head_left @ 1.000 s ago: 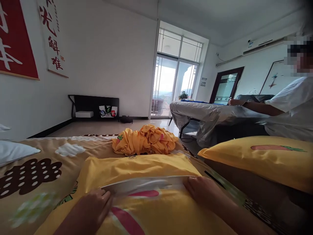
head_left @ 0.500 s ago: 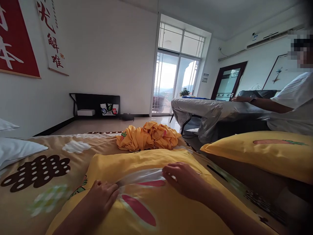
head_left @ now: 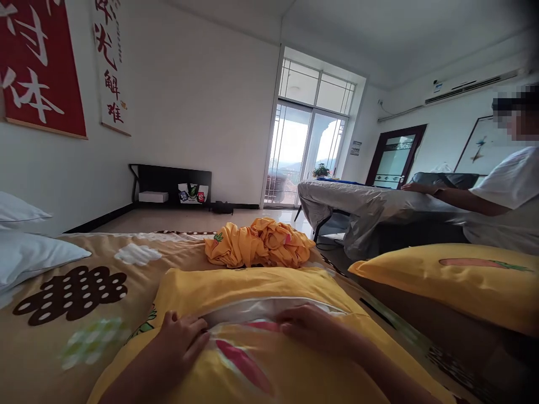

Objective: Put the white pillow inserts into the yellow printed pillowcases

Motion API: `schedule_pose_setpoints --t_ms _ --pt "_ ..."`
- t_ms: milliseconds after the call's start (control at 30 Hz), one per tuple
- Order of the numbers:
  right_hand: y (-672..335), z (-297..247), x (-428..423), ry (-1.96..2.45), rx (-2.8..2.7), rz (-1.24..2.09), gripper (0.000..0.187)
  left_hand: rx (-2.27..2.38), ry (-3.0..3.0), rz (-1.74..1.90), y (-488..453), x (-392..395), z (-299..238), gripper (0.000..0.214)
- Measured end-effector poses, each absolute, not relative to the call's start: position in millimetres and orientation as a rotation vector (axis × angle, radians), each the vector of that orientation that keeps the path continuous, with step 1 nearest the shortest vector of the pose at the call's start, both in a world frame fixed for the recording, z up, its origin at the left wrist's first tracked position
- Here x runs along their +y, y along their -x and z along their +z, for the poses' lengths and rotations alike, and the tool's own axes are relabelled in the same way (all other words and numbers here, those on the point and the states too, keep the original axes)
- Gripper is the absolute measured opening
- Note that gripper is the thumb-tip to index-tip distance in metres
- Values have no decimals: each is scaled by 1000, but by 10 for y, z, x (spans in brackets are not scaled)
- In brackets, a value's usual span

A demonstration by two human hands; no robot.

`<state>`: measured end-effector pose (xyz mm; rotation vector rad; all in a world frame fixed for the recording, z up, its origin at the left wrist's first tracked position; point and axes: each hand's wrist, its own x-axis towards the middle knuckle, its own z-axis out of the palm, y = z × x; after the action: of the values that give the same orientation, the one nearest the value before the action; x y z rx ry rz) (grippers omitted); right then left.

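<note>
A yellow pillowcase (head_left: pixel 252 280) with pink and green print lies in front of me on the bed, filled out by a pillow. Along its slit-like opening a strip of the white pillow (head_left: pixel 261 308) shows. My left hand (head_left: pixel 181 336) pinches the near edge of the opening at its left end, fingertips partly hidden in the cloth. Farther right, my right hand (head_left: pixel 309 328) has its fingers curled on the same edge, slightly blurred. Just beyond the pillowcase sits a crumpled heap of orange cloth (head_left: pixel 259 244) with a carrot print.
White pillows (head_left: pixel 37 255) lie on the patterned bedspread (head_left: pixel 109 342) at left. A second yellow pillow (head_left: pixel 455 280) is at right. Behind it, a person (head_left: pixel 505 191) in a white top rests an arm on a plastic-covered table (head_left: pixel 357 196). A low black shelf (head_left: pixel 172 177) stands against the wall.
My right hand has moved down towards me with the near edge, and the opening gapes wider, showing more white. My left hand keeps its hold. The view has tilted up slightly.
</note>
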<state>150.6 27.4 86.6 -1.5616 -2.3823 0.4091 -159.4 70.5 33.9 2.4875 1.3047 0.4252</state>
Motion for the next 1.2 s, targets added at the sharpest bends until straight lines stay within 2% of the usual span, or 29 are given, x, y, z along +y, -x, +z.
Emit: schedule_pose_setpoints --t_ms 133,333,467,600,700,867,1033,1200 --pt "-1628 829 292 1688 -2280 213 42 1371 -2511 558 1744 835 390 33" --pt "-1689 367 388 1686 -2455 267 35 1635 -2397 521 2082 993 325 27" --pt "-1573 752 404 1719 -2433 2 30 1741 -2349 455 2212 996 331 31" --pt "-1030 1181 433 1329 -2610 -177 28 1709 -2376 417 2140 908 408 33" --pt "-455 1165 554 1075 -2817 -169 25 1541 -2431 394 2041 864 426 28" --pt "188 700 860 1252 -2779 -93 17 1404 -2457 397 2009 876 373 23" --pt "255 409 957 1253 -2634 162 25 1360 -2398 496 2060 869 413 22" --pt "203 372 757 1160 -2638 98 23 1297 -2327 551 2091 844 479 25"
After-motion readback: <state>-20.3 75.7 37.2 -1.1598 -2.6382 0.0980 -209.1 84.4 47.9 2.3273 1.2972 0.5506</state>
